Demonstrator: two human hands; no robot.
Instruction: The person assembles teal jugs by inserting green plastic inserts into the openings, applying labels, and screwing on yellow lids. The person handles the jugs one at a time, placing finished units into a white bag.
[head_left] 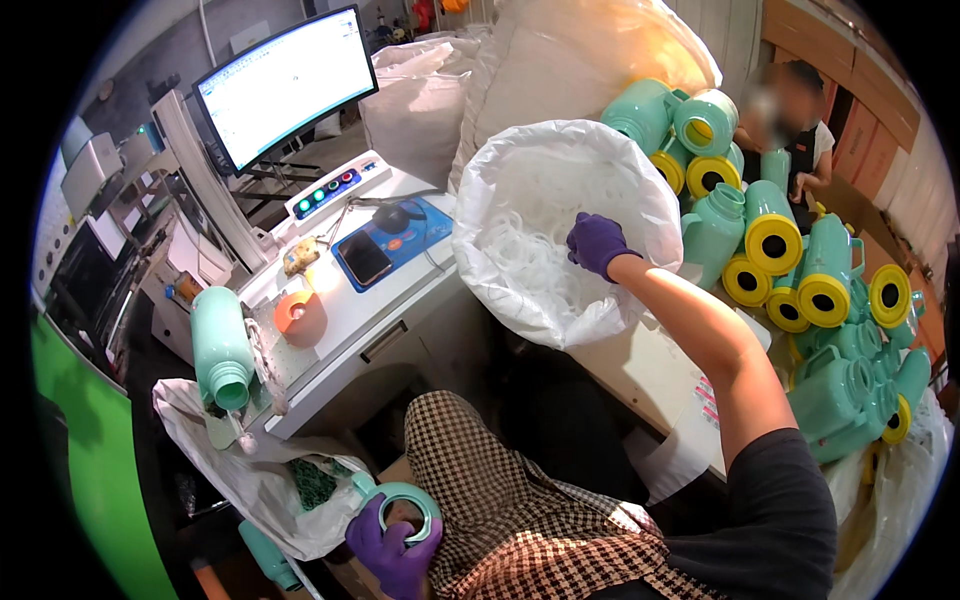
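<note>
A mint-green jug (pixel 405 508), likely light, stiff and slippery, is gripped at its open rim by left-hand fingers (pixel 380 545) at the lap, while the right hand (pixel 597 243) is curled into a white sack (pixel 520 180) of limp plastic rings (pixel 520 250).

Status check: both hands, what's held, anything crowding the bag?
Left hand grips mint-green ring cap at lap. Right hand inside white bag of white rings. Mint-green jugs stacked beside the bag.

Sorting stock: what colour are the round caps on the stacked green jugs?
Yellow with black centres, on the mint-green plastic jugs' round caps; head view.
</note>
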